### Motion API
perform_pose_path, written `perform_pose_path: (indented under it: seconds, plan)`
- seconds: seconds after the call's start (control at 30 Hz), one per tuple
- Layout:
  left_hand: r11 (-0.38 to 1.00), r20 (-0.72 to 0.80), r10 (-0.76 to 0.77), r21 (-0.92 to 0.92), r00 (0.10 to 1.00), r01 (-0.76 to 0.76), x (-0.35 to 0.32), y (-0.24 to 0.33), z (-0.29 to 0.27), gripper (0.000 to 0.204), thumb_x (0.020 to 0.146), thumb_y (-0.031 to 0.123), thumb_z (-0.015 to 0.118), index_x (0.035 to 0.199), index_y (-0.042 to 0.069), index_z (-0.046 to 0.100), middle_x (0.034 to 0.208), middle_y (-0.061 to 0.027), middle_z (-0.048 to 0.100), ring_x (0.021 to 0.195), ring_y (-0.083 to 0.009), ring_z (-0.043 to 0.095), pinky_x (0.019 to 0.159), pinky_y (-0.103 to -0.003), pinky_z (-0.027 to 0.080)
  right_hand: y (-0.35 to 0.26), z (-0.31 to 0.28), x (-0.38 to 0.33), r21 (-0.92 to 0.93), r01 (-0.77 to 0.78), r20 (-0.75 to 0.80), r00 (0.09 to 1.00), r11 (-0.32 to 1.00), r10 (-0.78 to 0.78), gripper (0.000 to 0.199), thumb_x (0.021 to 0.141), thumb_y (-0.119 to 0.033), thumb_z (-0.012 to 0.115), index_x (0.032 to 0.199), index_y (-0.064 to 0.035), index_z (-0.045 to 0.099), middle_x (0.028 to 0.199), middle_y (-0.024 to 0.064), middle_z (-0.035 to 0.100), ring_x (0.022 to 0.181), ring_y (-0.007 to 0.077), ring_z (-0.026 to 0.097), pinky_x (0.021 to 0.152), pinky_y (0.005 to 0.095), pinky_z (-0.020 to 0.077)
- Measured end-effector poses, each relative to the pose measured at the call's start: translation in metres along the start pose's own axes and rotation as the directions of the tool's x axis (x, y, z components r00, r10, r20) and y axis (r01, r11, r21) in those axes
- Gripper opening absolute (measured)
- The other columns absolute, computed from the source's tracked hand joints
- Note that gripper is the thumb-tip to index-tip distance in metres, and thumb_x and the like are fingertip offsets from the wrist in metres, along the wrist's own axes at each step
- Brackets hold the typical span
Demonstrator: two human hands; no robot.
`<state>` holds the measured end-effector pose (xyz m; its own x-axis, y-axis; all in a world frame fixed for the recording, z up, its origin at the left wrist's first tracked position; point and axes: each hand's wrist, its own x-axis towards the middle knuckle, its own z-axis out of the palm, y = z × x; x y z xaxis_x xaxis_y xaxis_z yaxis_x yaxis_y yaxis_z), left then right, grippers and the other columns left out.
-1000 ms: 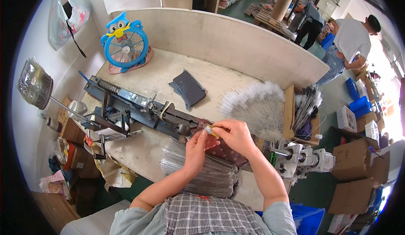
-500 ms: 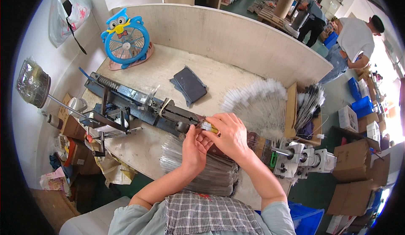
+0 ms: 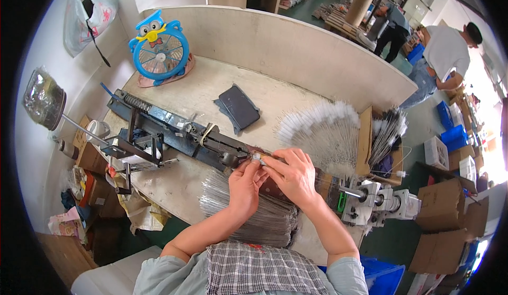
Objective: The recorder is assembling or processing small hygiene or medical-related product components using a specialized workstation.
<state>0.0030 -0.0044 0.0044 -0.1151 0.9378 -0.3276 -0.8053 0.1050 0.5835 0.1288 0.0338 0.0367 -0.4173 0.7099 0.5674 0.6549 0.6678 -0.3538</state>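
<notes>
Both my hands meet at the right end of a long dark metal bench device (image 3: 174,128) with a spring at its far left. My left hand (image 3: 244,189) is closed, its thumb and fingers pinched at the left end of a small white-and-yellow piece (image 3: 259,157). From the right, my right hand (image 3: 293,177) pinches the same piece; fingers partly cover it, so its kind cannot be told. Below and between my forearms lies a thick bundle of thin silvery wires (image 3: 248,215). Beyond my right hand spreads a fan of white-tipped wire brushes (image 3: 320,131).
A dark phone-like slab (image 3: 239,108) and a blue owl-shaped fan (image 3: 160,56) are on the table. At right stand a cardboard box (image 3: 364,141) of brushes and a metal shaft mechanism (image 3: 378,199). A low panel (image 3: 296,46) edges the table; two people are beyond it.
My right hand's fingers have shifted slightly right and down, flattening over the small piece. Less of its yellow shows now. My left fingers have closed in nearer to it.
</notes>
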Motion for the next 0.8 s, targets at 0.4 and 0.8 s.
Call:
perform_pose_path:
  seconds: [0.4, 0.8]
  plan:
    - [1.000, -0.026, 0.005, 0.004, 1.000, -0.005, 0.001, -0.001, -0.001, 0.009, 0.089, 0.010, 0.056, 0.096, 0.005, 0.056, 0.090, -0.0038, 0.062, 0.084, -0.0140, 0.061, 0.078, -0.029, 0.048, -0.019, 0.006, -0.003, -0.025, -0.164, -0.064, 0.985, 0.986, 0.162, 0.036, 0.065, -0.015, 0.075, 0.099, -0.0078, 0.066, 0.094, 0.0032, 0.063, 0.086, 0.0232, 0.058, 0.075, 0.0346, 0.0445]
    - [0.998, -0.049, -0.022, -0.057, 0.999, 0.019, 0.001, -0.003, -0.002, 0.011, 0.090, 0.012, 0.053, 0.099, 0.007, 0.058, 0.094, -0.0021, 0.063, 0.085, -0.0120, 0.060, 0.077, -0.027, 0.047, -0.015, 0.009, -0.012, -0.063, -0.138, -0.079, 0.988, 0.988, 0.133, 0.023, 0.072, -0.019, 0.071, 0.095, -0.0164, 0.069, 0.095, 0.0008, 0.061, 0.088, 0.0215, 0.057, 0.072, 0.0348, 0.0426]
